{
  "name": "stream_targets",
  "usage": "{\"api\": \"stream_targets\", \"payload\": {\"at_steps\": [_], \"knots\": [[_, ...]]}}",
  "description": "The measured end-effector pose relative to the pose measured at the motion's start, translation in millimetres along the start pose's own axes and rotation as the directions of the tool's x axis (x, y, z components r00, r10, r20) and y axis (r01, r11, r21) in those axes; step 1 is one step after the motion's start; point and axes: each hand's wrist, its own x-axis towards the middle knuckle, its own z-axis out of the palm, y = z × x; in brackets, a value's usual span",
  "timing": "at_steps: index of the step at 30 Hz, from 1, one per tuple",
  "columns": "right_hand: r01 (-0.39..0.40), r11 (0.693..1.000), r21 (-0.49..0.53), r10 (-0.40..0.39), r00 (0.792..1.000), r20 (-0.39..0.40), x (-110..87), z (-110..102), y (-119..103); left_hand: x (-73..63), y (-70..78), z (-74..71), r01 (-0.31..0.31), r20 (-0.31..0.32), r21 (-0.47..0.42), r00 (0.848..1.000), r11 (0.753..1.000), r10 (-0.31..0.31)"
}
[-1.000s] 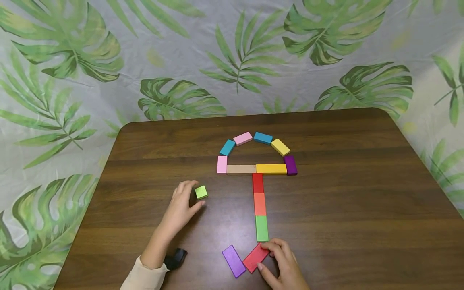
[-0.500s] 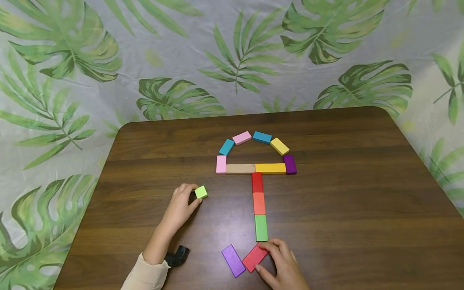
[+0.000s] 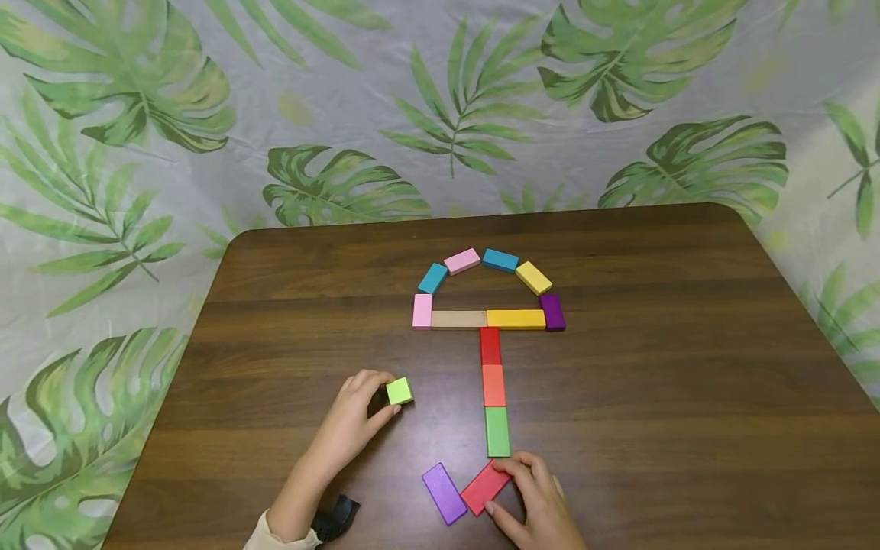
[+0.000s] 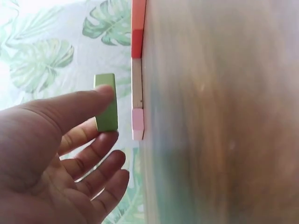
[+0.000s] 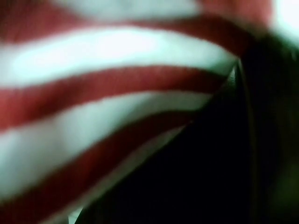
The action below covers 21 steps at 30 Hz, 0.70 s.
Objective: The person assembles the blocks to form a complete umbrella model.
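Note:
My left hand [image 3: 354,416] pinches a light green block [image 3: 399,391] between thumb and fingers. In the left wrist view a gap shows between that block [image 4: 107,112] and the tabletop. At the near side, my right hand [image 3: 539,500] holds a red block [image 3: 485,487] by thumb and forefinger. This block lies slanted, one corner by the lower end of a green block [image 3: 497,432]. A purple block [image 3: 444,494] leans the other way, close to its lower left corner. Only striped cloth [image 5: 117,79] and darkness show in the right wrist view.
Above the green block, an orange block [image 3: 493,386] and a red one [image 3: 490,346] continue a column. It meets a tan block [image 3: 458,320] and a yellow-orange block [image 3: 516,320], beneath an arch of several coloured blocks. A black device [image 3: 335,519] sits at the left wrist.
My left hand has closed its thumb and fingers on the light green block and carried it right and nearer to me. My right hand stays on the red block.

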Motion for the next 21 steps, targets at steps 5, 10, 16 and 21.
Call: {"api": "stream_targets", "payload": {"at_steps": [5,10,16,21], "knots": [[-0.012,1.000,-0.008,0.012,1.000,0.003,0.1,-0.1,-1.0,-9.2,6.6,3.4,-0.049,0.026,-0.008,0.998,0.999,0.049],[-0.017,1.000,-0.007,0.017,1.000,0.002,-0.2,0.3,-0.6,-14.4,10.8,7.4,-0.098,0.044,0.005,0.994,0.995,0.097],[-0.013,1.000,-0.006,0.013,1.000,0.003,-0.5,1.0,0.9,-18.1,14.5,12.1,-0.128,0.106,0.029,0.987,0.991,0.124],[0.001,1.000,0.000,-0.001,1.000,-0.001,-0.6,1.1,1.7,-21.3,16.2,16.2,-0.147,0.160,0.043,0.977,0.988,0.139]]}}
